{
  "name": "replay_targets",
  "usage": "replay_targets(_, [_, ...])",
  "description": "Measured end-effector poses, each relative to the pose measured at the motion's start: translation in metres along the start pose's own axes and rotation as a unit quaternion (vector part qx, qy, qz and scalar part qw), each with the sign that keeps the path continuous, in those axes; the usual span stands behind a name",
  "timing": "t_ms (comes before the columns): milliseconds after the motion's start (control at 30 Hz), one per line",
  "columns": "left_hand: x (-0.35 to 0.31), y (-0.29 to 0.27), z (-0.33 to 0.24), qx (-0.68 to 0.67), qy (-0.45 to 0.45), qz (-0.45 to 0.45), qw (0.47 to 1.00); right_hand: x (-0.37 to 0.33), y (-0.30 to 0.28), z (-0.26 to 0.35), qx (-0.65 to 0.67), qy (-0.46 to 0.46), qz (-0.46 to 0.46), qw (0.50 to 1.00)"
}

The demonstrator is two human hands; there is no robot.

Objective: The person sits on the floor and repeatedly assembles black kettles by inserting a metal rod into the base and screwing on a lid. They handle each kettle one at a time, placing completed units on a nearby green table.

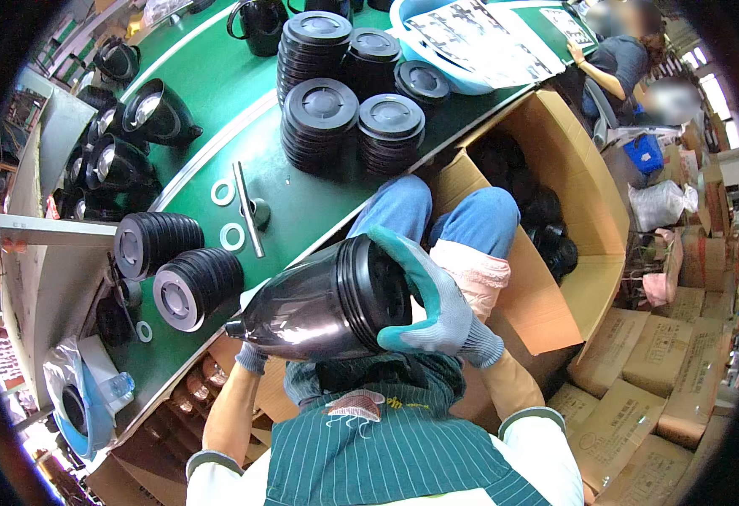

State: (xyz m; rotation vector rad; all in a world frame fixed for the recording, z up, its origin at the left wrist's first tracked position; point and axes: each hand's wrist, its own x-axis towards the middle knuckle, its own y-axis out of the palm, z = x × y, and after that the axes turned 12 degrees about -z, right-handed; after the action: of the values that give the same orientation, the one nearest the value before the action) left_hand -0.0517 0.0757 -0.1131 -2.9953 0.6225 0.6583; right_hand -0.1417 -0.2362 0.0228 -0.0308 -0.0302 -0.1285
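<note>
I hold a glossy black jug (298, 308) sideways over my lap, its small spout pointing left and its wide ribbed end facing right. My right hand (441, 312), in a grey and teal glove, curves round that wide end, with fingers on top and thumb below. My left hand (252, 357) wears a glove too and supports the spout end. Most of it is hidden behind the jug. Stacked round black lids (198, 288) lie on their sides on the green table just beyond the spout. A metal rod (248, 209) and pale rings (232, 237) lie near them.
Upright stacks of black lids (320, 105) stand on the green table (260, 143), beside a blue basin (462, 80). More black jugs (157, 114) sit at the left. An open carton (584, 152) holding black parts is by my knees. Another person (626, 63) sits far right.
</note>
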Motion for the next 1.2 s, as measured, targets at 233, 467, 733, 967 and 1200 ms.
replay_targets(233, [-0.003,0.020,-0.045,0.114,0.055,0.023,0.992,-0.032,-0.021,-0.005,-0.014,-0.105,-0.009,0.994])
replay_targets(467, [-0.009,0.048,-0.102,0.329,0.214,-0.082,0.916,-0.040,-0.030,-0.027,0.103,-0.044,-0.090,0.990])
replay_targets(733, [0.011,0.071,-0.149,0.374,0.513,-0.053,0.771,-0.078,-0.077,-0.124,0.147,0.105,-0.012,0.983])
replay_targets(967, [0.034,0.049,-0.089,0.157,0.210,-0.024,0.965,-0.031,-0.055,-0.053,-0.106,-0.302,-0.107,0.941])
replay_targets(1200, [0.009,0.084,-0.196,0.476,0.658,0.033,0.582,-0.070,-0.047,-0.145,0.167,-0.080,-0.097,0.978])
